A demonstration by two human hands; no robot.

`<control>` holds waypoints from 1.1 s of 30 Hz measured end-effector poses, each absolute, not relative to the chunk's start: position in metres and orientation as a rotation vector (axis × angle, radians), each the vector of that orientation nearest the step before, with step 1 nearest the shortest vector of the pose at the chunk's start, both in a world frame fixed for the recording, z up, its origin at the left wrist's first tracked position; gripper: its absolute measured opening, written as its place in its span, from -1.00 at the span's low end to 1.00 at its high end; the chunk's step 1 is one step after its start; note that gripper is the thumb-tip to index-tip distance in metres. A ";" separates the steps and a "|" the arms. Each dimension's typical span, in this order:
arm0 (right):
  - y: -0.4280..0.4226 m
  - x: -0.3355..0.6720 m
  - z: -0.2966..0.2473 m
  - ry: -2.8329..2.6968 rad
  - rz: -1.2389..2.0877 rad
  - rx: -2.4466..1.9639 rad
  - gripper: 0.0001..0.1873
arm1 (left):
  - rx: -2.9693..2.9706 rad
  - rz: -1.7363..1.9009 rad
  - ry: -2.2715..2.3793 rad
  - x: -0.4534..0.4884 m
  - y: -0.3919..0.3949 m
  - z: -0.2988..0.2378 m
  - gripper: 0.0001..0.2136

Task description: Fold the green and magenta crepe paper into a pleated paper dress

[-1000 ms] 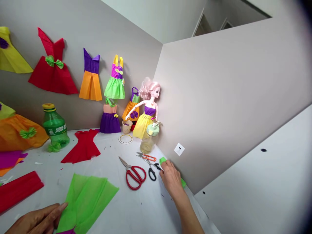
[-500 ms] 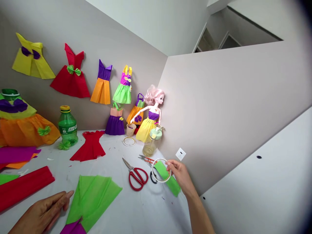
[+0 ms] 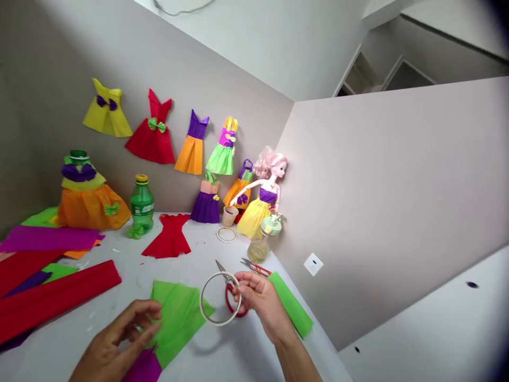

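Note:
My right hand (image 3: 260,302) pinches a thin white roll of tape (image 3: 201,300) by its right rim and holds it above the table. Through the ring, part of the red-handled scissors (image 3: 228,293) shows. To the left, my left hand (image 3: 121,339) hovers with curved fingers apart and nothing visible in them. Its fingertips are close to the fan-shaped piece of green crepe paper (image 3: 178,305); whether they touch it I cannot tell. A purple crepe paper piece (image 3: 145,367) joins the green one at its narrow lower end, partly hidden by my left hand.
Orange-handled snips (image 3: 256,268) and a folded green strip (image 3: 292,305) lie at right. Behind stand a clear bottle (image 3: 258,249), a doll (image 3: 254,212) and a green bottle (image 3: 142,204). A red paper dress (image 3: 169,236) lies mid-table; crepe sheets (image 3: 51,239) pile up left.
My right hand has brought the roll of tape leftward, from over the green strip to beside the green fan. My left hand has lifted and its fingers have curled apart. The view has shifted left.

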State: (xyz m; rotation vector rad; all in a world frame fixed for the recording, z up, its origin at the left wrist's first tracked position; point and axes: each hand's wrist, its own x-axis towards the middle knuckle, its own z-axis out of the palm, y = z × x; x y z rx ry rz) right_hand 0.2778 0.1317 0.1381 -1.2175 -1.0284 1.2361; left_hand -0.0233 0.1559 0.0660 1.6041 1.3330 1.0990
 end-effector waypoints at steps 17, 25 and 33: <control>0.155 0.193 0.118 -0.723 1.415 -1.103 -0.34 | 1.591 1.198 1.065 -0.017 0.137 0.074 -0.74; 0.153 0.192 0.117 -0.686 1.421 -1.073 -0.38 | 1.674 1.384 0.992 -0.015 0.142 0.089 -0.85; 0.150 0.188 0.114 -0.582 1.568 -0.981 -0.42 | 1.927 1.290 1.146 -0.031 0.148 0.085 -0.86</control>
